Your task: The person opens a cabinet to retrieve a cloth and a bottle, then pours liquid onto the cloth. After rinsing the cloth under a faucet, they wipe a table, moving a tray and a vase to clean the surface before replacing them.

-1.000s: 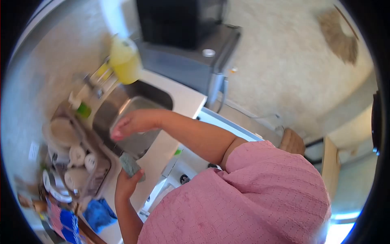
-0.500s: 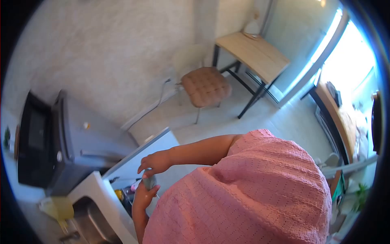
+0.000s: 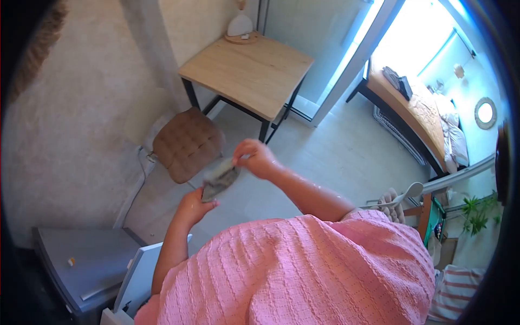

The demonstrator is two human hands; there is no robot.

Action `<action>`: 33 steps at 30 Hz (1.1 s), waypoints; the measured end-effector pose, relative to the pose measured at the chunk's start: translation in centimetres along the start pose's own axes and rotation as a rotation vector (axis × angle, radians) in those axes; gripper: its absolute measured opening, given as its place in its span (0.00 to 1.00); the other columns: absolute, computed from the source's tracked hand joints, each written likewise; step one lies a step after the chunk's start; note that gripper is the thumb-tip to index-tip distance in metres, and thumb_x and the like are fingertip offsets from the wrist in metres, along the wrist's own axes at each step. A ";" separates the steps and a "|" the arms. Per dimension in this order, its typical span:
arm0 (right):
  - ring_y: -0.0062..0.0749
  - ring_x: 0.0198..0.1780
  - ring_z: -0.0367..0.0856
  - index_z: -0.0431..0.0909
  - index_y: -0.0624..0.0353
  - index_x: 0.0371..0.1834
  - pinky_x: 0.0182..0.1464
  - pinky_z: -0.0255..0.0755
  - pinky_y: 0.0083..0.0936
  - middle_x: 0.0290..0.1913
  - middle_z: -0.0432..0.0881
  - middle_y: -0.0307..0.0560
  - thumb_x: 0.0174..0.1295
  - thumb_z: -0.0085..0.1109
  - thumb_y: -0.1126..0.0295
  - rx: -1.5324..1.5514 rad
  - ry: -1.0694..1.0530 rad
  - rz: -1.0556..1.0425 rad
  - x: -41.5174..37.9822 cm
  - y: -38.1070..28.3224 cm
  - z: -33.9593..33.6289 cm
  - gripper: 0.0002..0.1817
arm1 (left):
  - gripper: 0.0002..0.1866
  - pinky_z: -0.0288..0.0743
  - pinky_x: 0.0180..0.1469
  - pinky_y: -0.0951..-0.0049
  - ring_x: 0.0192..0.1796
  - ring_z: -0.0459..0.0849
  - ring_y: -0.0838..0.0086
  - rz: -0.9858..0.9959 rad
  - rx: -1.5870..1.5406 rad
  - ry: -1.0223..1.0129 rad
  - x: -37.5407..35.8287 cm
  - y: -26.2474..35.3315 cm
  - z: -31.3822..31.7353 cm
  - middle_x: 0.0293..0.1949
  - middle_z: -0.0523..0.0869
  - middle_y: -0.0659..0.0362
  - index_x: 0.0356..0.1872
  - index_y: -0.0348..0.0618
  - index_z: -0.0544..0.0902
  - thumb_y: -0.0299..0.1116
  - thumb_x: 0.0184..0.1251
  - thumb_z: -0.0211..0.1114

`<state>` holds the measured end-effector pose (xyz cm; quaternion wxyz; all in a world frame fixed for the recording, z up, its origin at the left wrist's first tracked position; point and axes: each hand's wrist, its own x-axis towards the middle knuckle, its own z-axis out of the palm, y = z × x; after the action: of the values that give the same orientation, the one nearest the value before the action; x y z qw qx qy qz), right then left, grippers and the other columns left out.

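Note:
A small greyish-green cloth [image 3: 219,183] is stretched between my two hands in front of the pink top. It is blurred, with a darker fold along its middle. My left hand [image 3: 194,208] grips its lower end, the thumb lying along the near side. At the upper right end, my right hand [image 3: 255,158] pinches the cloth's edge between thumb and fingers. Both hands are in mid-air over the floor.
Ahead stands a wooden table [image 3: 249,70] with black legs. A chair with a brown tufted cushion [image 3: 188,143] is beside it. At lower left are a grey fridge [image 3: 92,265] and an open white cabinet door [image 3: 135,276]. A bed [image 3: 406,111] shows through the doorway.
My view has turned right, away from the sink and open cabinet. Both hands have come up and away from the cabinet, and the cloth is now spread out between them.

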<state>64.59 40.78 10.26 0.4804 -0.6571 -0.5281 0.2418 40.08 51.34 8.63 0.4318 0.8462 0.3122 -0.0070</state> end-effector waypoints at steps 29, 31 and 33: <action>0.31 0.44 0.80 0.63 0.58 0.60 0.45 0.75 0.29 0.42 0.81 0.43 0.58 0.65 0.67 0.329 0.063 0.297 23.6 16.6 -22.1 0.29 | 0.10 0.74 0.40 0.62 0.37 0.78 0.52 0.682 -0.010 0.012 46.9 21.4 -4.6 0.36 0.77 0.49 0.38 0.39 0.73 0.30 0.60 0.63; 0.29 0.42 0.80 0.68 0.60 0.55 0.44 0.75 0.28 0.40 0.82 0.44 0.60 0.63 0.65 0.225 -0.041 0.313 25.1 19.8 -23.8 0.23 | 0.10 0.75 0.39 0.64 0.36 0.79 0.56 0.667 -0.094 0.034 48.5 22.2 -4.1 0.36 0.78 0.50 0.40 0.40 0.73 0.29 0.61 0.63; 0.28 0.41 0.81 0.73 0.62 0.50 0.43 0.74 0.28 0.37 0.83 0.45 0.62 0.62 0.63 0.115 -0.153 0.311 26.3 23.0 -25.9 0.18 | 0.09 0.75 0.39 0.66 0.35 0.80 0.59 0.652 -0.174 0.075 49.9 23.6 -3.6 0.36 0.79 0.51 0.42 0.41 0.74 0.29 0.63 0.63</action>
<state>105.19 55.84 5.74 0.4322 -0.6821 -0.4405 0.3923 91.91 69.85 14.02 0.4701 0.8612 0.0404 0.1892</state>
